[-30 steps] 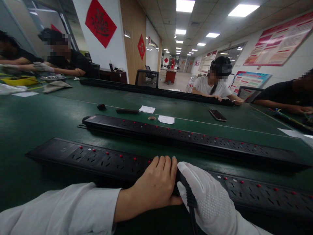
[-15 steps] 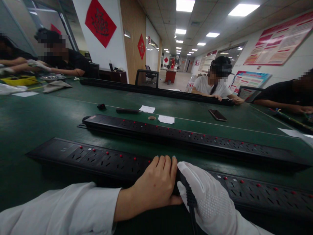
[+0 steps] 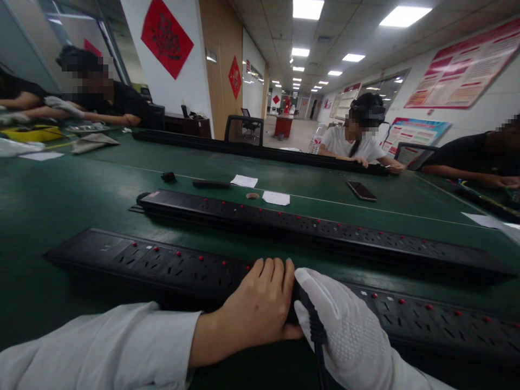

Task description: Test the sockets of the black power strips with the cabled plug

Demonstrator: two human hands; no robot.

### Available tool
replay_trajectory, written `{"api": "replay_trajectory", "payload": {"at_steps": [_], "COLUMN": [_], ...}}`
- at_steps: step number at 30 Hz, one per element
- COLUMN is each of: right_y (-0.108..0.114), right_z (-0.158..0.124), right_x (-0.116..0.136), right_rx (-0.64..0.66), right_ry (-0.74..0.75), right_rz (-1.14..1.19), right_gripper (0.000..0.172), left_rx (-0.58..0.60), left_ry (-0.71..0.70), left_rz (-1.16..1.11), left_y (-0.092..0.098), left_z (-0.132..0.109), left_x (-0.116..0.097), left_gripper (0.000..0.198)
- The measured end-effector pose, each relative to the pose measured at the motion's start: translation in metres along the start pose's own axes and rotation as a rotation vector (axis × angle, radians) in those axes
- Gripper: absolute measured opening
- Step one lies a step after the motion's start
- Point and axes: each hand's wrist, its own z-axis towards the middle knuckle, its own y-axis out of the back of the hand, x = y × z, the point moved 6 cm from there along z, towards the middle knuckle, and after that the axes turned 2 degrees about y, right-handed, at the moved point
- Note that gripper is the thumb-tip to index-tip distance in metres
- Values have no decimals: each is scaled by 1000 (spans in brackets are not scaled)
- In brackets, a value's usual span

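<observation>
A long black power strip (image 3: 179,268) with red indicator lights lies across the table in front of me. My bare left hand (image 3: 262,300) is wrapped over its middle, fingers together on the far edge and thumb on the near side. Right beside it, my right hand (image 3: 345,319), in a white dotted glove, grips a black power plug (image 3: 311,311) at the strip. The plug's cord (image 3: 320,360) runs down toward me. Its prongs and the sockets under my hands are hidden.
A second power strip (image 3: 284,219) lies parallel just beyond. Farther back are a phone (image 3: 361,190), paper slips (image 3: 276,198), a small black part (image 3: 168,177) and a round table hole (image 3: 252,196). A long black bar (image 3: 244,150) lies before a co-worker (image 3: 345,143); other people sit left and right.
Both my hands stay in place on the strip and the plug. Only the co-workers' hands in the background shift slightly.
</observation>
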Motion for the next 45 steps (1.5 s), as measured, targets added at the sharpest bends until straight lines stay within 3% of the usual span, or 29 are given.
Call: {"api": "replay_trajectory", "payload": {"at_steps": [19,45], "right_y": [-3,3], "right_z": [-2,5], "right_x": [-1,0], "right_rx": [16,-9], "right_ry": [-18,-9], "right_rz": [20,2], "right_gripper": [51,46], "left_rx": [-11,9], "left_ry": [-2,-4], "left_rz": [-2,4], "left_y": [0,1], "left_z": [0,1], "left_x": [0,-1], "left_gripper": [84,83]}}
